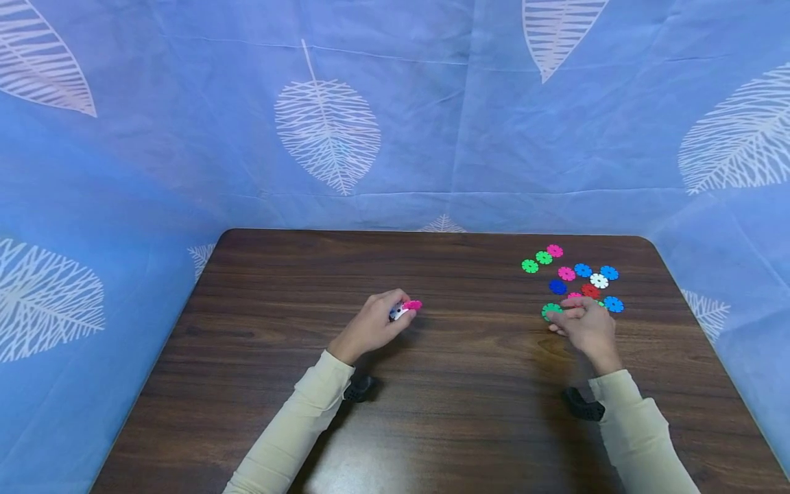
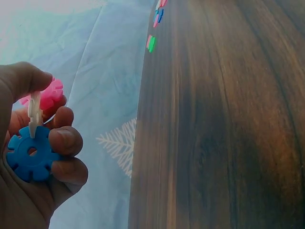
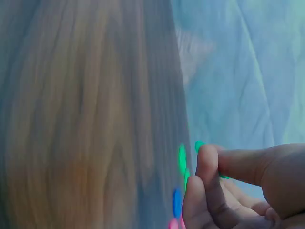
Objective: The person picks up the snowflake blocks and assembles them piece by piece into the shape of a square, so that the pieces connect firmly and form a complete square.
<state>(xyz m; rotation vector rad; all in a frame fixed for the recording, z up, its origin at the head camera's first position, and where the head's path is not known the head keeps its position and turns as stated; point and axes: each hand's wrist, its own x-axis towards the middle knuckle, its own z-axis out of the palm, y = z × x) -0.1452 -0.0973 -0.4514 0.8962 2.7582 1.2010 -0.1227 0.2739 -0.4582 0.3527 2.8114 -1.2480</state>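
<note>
My left hand [image 1: 372, 325], over the middle of the table, holds a small joined group of notched plastic discs. In the left wrist view the group has a blue disc [image 2: 42, 161] against the palm, a white disc [image 2: 34, 113] standing edge-on in it, and a pink disc [image 2: 51, 94] at the far end. The thumb presses by the white and pink pieces while the other fingers curl round. On the right, my right hand [image 1: 589, 333] pinches a green disc [image 1: 548, 309] between thumb and index finger; in the right wrist view those fingers mostly hide it.
Loose discs lie beyond my right hand, among them a white disc [image 1: 599, 280], a red disc [image 1: 590, 291], a dark blue disc [image 1: 557, 287] and several green, pink and blue ones. The brown wooden table [image 1: 457, 384] ends at a blue leaf-patterned cloth [image 1: 407, 137].
</note>
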